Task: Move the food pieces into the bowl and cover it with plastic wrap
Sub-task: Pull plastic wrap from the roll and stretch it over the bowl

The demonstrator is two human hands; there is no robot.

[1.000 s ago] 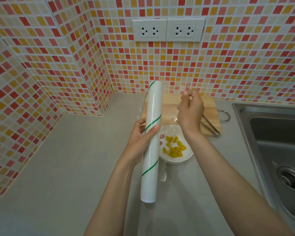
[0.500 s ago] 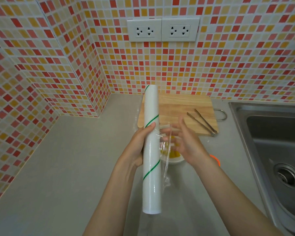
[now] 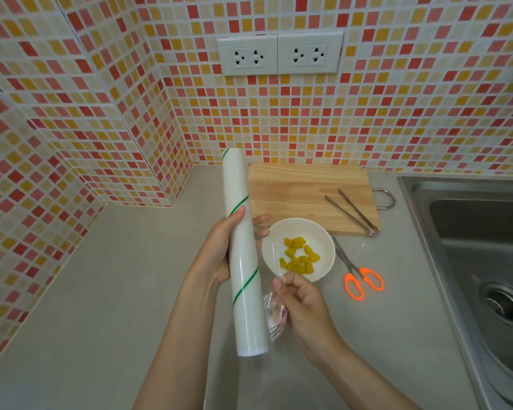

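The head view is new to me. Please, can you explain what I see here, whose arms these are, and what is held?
A person wears a camera on the head; it looks down at their own two bare hands over a kitchen counter. The left hand holds a plastic wrap roll. The right hand pinches the loose film with its fingers. On the counter stand a white bowl with yellow food pieces, orange scissors and a wooden board carrying tongs. A sink is at the right.

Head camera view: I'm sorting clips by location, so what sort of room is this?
Most likely a home kitchen: a steel sink set into a grey counter, a tiled wall behind, and a wooden cutting board with tongs on it.
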